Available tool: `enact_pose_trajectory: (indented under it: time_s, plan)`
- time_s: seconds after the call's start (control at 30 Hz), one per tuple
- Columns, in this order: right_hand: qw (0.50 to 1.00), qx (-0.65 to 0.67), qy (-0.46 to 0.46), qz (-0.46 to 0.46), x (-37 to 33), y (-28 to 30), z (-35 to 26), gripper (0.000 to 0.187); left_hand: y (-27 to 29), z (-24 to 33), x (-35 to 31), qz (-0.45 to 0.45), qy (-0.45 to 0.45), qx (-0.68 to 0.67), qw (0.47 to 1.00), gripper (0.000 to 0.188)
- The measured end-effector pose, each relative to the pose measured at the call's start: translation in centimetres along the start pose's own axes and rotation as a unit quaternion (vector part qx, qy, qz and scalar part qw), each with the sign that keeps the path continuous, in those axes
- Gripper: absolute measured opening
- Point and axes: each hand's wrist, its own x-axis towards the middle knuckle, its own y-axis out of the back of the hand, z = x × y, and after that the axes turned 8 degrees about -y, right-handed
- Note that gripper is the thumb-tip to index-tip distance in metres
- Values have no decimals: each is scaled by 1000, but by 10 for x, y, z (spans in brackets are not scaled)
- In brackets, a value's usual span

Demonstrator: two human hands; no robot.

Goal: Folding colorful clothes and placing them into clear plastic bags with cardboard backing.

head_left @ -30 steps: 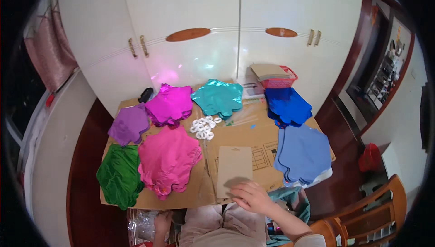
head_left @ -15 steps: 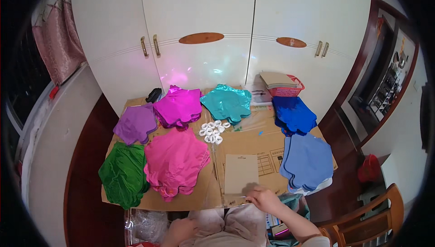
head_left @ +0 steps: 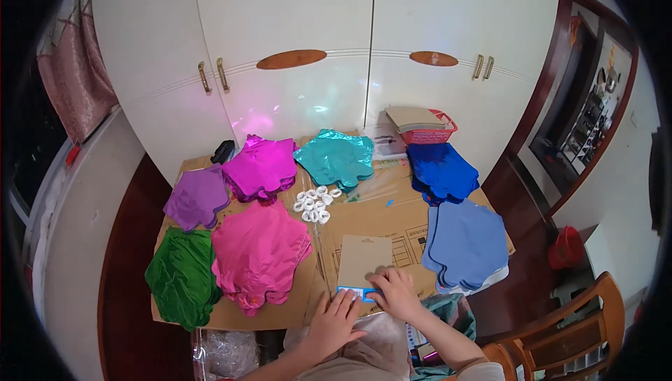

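Note:
A beige cardboard backing card (head_left: 365, 254) with a small hang slot lies near the table's front edge. Across its lower end sits a small blue and white strip (head_left: 355, 292), perhaps a label. My left hand (head_left: 334, 323) reaches over the front edge, its fingers stretched out flat and touching the strip's left part. My right hand (head_left: 396, 294) is bent over the strip's right end, thumb and fingers closing on it, with fingers also resting on the card. Several white rings (head_left: 314, 203), like small elastic bands, lie in a cluster beyond the card.
Piles of shaped foil sheets surround the work spot: green (head_left: 179, 276), pink (head_left: 259, 255), purple (head_left: 196, 198), magenta (head_left: 259, 165), teal (head_left: 336, 158), dark blue (head_left: 442, 172) and pale blue (head_left: 467, 244). A red basket (head_left: 442, 131) stands at the back; a wooden chair (head_left: 560, 328) is at right.
My left hand has risen from my lap onto the strip. My right hand has moved forward onto the card, and the blue strip now shows flat there. The whole view has shifted slightly.

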Motion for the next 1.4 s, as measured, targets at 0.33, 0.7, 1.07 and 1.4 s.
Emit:
enact_pose_trajectory:
  time_s: [0.33,0.7,1.07,1.4]
  plan:
    - [998,-34,42,-29,-25,17,31,39,19,-12,-3,-28,36,18,999,66]
    - [994,-24,-9,110,230,42,159,40,4,-68,26,-37,-139,-138,980,39]
    - [951,-215,-223,2,409,65,197,42,7,-132,-9,23,-132,-145,980,36]
    - [942,-307,-137,23,425,67,222,22,13,-152,-11,-51,-81,-214,972,50]
